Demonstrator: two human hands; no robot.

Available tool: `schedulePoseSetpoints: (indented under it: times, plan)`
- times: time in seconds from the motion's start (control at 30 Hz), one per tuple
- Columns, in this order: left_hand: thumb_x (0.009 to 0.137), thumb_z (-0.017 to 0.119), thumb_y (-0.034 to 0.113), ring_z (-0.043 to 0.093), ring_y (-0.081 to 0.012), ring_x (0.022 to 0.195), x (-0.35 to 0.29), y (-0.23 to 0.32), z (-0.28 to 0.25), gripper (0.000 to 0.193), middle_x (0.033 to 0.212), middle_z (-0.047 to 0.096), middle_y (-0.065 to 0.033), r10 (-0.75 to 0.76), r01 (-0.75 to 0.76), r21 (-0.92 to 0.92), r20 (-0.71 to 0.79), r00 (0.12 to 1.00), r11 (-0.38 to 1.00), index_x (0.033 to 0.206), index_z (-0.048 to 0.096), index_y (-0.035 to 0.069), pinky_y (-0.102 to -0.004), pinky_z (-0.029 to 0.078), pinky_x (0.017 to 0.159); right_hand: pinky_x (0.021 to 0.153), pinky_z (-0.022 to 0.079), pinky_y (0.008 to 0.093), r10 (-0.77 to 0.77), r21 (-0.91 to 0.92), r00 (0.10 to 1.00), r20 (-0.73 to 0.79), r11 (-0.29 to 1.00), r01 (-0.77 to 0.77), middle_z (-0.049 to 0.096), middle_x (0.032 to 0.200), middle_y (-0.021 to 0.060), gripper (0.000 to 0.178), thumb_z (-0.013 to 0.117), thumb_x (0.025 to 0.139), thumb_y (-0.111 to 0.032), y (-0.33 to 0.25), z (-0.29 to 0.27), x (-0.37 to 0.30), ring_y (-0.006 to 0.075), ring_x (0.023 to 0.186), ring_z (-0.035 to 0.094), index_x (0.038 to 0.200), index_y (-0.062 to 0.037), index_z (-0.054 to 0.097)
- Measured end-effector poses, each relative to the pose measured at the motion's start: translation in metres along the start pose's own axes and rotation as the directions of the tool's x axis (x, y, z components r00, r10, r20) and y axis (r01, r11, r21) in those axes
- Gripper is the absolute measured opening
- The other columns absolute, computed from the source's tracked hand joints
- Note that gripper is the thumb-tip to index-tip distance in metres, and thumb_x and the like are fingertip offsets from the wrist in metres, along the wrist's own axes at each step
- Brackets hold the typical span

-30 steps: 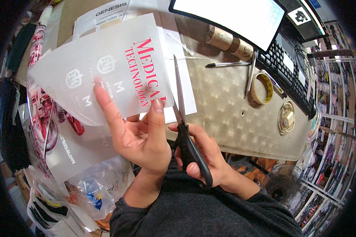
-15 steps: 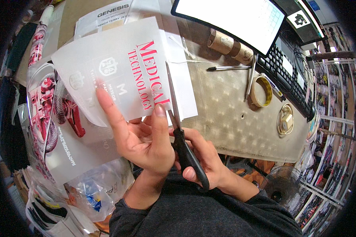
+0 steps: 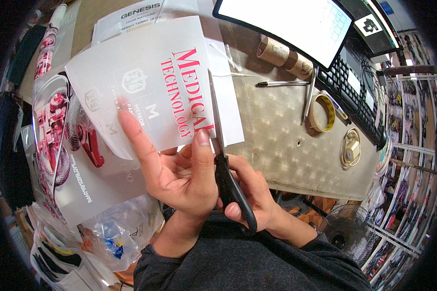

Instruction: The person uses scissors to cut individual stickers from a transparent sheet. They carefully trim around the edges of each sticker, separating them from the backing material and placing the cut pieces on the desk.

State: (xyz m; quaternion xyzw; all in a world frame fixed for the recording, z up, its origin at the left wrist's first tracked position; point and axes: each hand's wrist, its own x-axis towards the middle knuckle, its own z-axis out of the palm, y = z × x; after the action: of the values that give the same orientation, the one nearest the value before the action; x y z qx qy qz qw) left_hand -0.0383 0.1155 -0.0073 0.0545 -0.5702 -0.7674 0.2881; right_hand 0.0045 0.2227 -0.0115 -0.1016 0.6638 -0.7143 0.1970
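My left hand (image 3: 179, 177) grips a translucent film sheet (image 3: 131, 53) by its lower edge. The thumb presses on the front near the corner, the index finger stretches across it, and the other fingers are behind. Red lettering runs down the sheet's right side, with pale white crests and letters to the left. In my right hand (image 3: 252, 194) is a pair of scissors (image 3: 234, 194), its black handles in my fingers and its metal blades pointing up along the sheet's right edge. Part of the blades is hidden by the sheet, so their contact with it is hard to judge.
A larger printed sheet with red pictures (image 3: 90, 194) lies at left above a clear plastic bag (image 3: 124, 233). Right on the table (image 3: 277, 131) are cardboard tubes (image 3: 284, 57), a pen (image 3: 281, 84), a tape roll (image 3: 321, 112), a charger (image 3: 352, 148) and a keyboard (image 3: 349, 89). A fan (image 3: 347, 228) stands below.
The film sheet and my left hand have shifted slightly to the right. The scissor blades have also moved a little right, while the handles have stayed nearly in place.
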Motion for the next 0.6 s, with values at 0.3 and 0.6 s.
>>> schedulePoseSetpoints:
  times: [0.3, 0.6]
  plan:
    - [0.080, 0.049, -0.008, 0.050, -0.0326, 0.114, 0.010, 0.010, -0.018, 0.076, 0.135, 0.036, -0.0295, 0.090, -0.094, 0.049, 0.081, 0.993, 0.994, 0.143, 0.008, -0.005, -0.0357, 0.043, 0.094, 0.059, 0.041, 0.0233, 0.009, 0.212, 0.970, -0.241, 0.976, 0.043, 0.054, 0.073, 0.0038, 0.082, 0.067, 0.081, -0.045, -0.004, -0.009, -0.010, 0.0108, 0.066, 0.053, 0.136, -0.0006, 0.027]
    - [0.072, 0.064, 0.011, 0.061, -0.0362, 0.086, 0.040, 0.053, -0.048, 0.024, 0.093, 0.062, -0.0199, 0.180, -0.394, 0.731, 0.357, 0.917, 0.558, 0.093, 0.064, -0.001, -0.0387, 0.048, 0.075, 0.070, 0.049, 0.0261, -0.381, -0.151, 0.873, -0.304, 0.924, 0.351, 0.058, 0.117, 0.0186, 0.075, 0.075, 0.072, -0.005, -0.039, -0.024, 0.041, 0.0154, 0.081, 0.060, 0.130, -0.0103, 0.029]
